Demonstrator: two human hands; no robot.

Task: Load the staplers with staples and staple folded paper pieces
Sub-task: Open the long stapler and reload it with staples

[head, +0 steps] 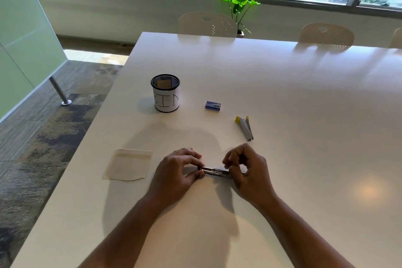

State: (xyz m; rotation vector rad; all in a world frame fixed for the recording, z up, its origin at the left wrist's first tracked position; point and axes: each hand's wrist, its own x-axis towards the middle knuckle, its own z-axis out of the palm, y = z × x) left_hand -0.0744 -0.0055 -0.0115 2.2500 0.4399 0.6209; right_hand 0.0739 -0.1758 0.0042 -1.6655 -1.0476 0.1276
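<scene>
A small metal stapler (214,171) lies low over the white table (304,98), held between both hands. My left hand (177,172) pinches its left end, and my right hand (248,169) grips its right end with fingertips on top. Whether its tray is open is hidden by the fingers. A second stapler (245,127), silver with yellow ends, lies on the table beyond my right hand. A small blue staple box (213,106) sits farther back. A folded cream paper piece (128,164) lies flat to the left of my left hand.
A black mesh cup (165,93) with a white label and a paper piece inside stands at the back left. The table's left edge drops to carpet. Beige chairs (206,25) and a green plant (240,6) stand beyond the far edge.
</scene>
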